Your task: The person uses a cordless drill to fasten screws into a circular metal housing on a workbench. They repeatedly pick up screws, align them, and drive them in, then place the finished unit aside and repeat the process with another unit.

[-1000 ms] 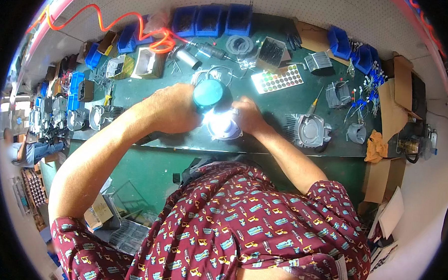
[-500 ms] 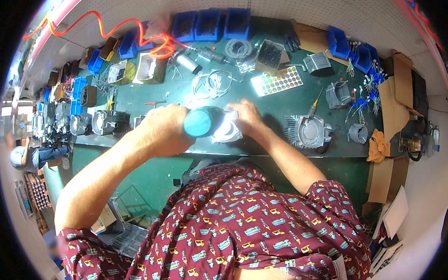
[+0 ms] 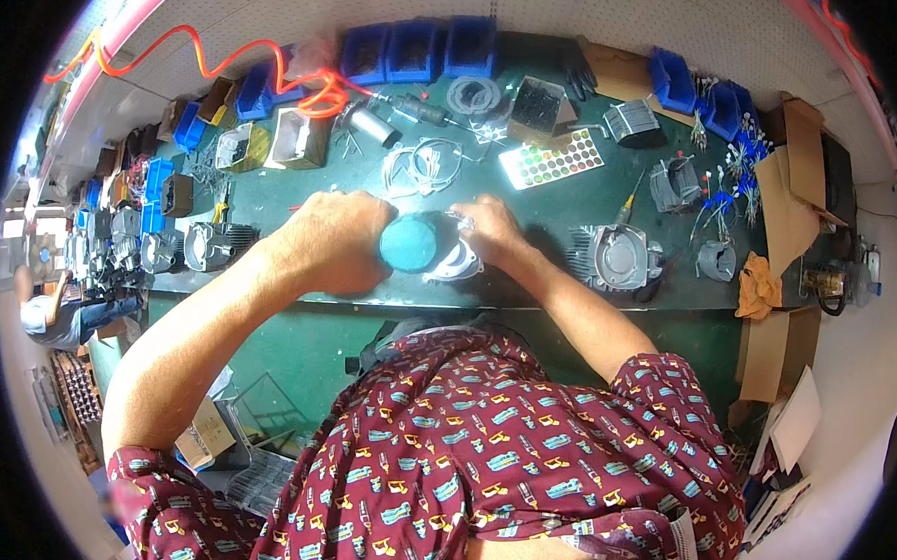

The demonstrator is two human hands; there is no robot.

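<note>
Near the table's point(image 3: 562, 200) front edge, a teal-headed tool point(image 3: 408, 243) partly hides a pale metal part point(image 3: 461, 261). The left hand point(image 3: 338, 240) curls tightly round the tool, fingertips unseen; the right hand's point(image 3: 493, 232) fingers bend at the part, their grip unclear. Beyond lie coiled cables point(image 3: 421, 167), then blue bins point(image 3: 412, 52).

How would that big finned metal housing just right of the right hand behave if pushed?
The finned metal housing would probably feel stiff and fairly heavy, judging by its solid-looking grey walls. It seems unlikely to roll: its outline is boxy, with jutting lugs.
</note>
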